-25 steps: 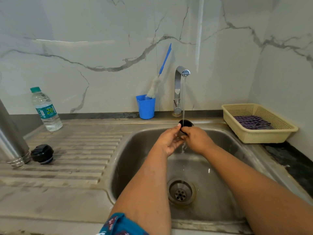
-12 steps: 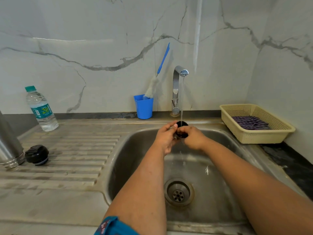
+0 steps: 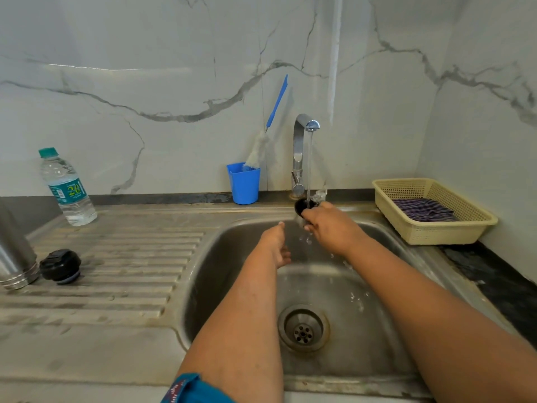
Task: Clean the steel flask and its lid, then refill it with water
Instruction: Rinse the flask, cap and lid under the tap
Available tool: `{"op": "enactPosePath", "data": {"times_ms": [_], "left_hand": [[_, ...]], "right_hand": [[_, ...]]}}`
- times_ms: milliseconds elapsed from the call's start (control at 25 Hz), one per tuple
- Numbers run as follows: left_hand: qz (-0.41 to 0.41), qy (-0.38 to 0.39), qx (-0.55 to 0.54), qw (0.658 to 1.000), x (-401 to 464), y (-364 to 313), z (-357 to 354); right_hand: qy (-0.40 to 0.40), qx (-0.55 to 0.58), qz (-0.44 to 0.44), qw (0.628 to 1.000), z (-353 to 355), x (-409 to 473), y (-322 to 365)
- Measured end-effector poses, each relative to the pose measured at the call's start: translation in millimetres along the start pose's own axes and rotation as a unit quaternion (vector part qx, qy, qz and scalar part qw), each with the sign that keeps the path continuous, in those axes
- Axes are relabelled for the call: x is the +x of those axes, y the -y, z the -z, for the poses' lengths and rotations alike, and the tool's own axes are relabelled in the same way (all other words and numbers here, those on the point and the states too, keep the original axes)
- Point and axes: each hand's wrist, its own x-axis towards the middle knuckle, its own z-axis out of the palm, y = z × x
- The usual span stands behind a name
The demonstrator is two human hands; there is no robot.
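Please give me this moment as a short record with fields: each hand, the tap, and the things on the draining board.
right hand: holds small black lid part under the stream
left hand: holds nothing, over the sink
tap: running
draining board: steel flask, black cap, water bottle

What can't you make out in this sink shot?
- Flask, head view: cut off by the left edge, so its mouth and top are unseen.
- Black piece under the tap: mostly covered by the right hand.
- Left hand: its fingers point away, palm side hidden.
- Bottle label: print too small.
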Motion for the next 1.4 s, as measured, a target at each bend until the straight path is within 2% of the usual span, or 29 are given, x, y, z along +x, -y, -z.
{"op": "enactPosePath", "data": {"times_ms": [80, 240, 320, 480, 680, 760, 880, 920, 1040, 1120, 1160, 1280, 1320, 1400], "left_hand": [[-0.011, -0.011, -0.013, 1.000, 1, 1, 1], [-0.014, 0.000, -0.019, 1.000, -3, 1, -2], [-0.012, 0.011, -0.032, 0.999, -7, 2, -3], [0.008, 0.065, -0.043, 0.997, -9, 3, -8], [-0.020, 0.119, -0.149, 0.981, -14, 0, -10], [-0.050, 0.118, -0.138, 0.982, -12, 1, -12], [-0.088, 0.113, -0.122, 0.982, -10, 2, -14], [-0.092, 0.118, -0.119, 0.982, -10, 3, -13], [-0.078, 0.136, -0.109, 0.982, -10, 5, -8], [-0.078, 0.134, -0.092, 0.984, -13, 7, -7], [-0.078, 0.132, -0.090, 0.984, -15, 7, -8], [-0.082, 0.132, -0.088, 0.984, -19, 1, -10], [-0.079, 0.130, -0.081, 0.985, -20, 0, -8], [-0.070, 0.119, -0.054, 0.989, -17, 1, -4]], "right_hand": [[0.061, -0.025, -0.001, 0.998, -5, -3, 4], [0.039, -0.004, -0.017, 0.999, -9, -7, 3], [0.077, -0.023, -0.015, 0.997, -11, -8, 6], [0.015, 0.029, -0.036, 0.999, -10, -4, 8], [0.031, 0.016, -0.029, 0.999, -10, -4, 13], [0.034, -0.019, -0.016, 0.999, -9, -5, 12], [0.068, -0.135, -0.019, 0.988, -11, -1, 11], [0.084, -0.134, -0.024, 0.987, -14, -1, 11], [0.122, 0.019, -0.027, 0.992, -17, 2, 5], [0.131, 0.061, -0.032, 0.989, -14, 4, 2], [0.129, 0.033, -0.039, 0.990, -13, 4, 2], [0.071, -0.149, 0.000, 0.986, -15, 5, 8], [0.056, -0.163, 0.017, 0.985, -19, 4, 9], [0.061, -0.118, 0.038, 0.990, -21, 1, 7]]}}
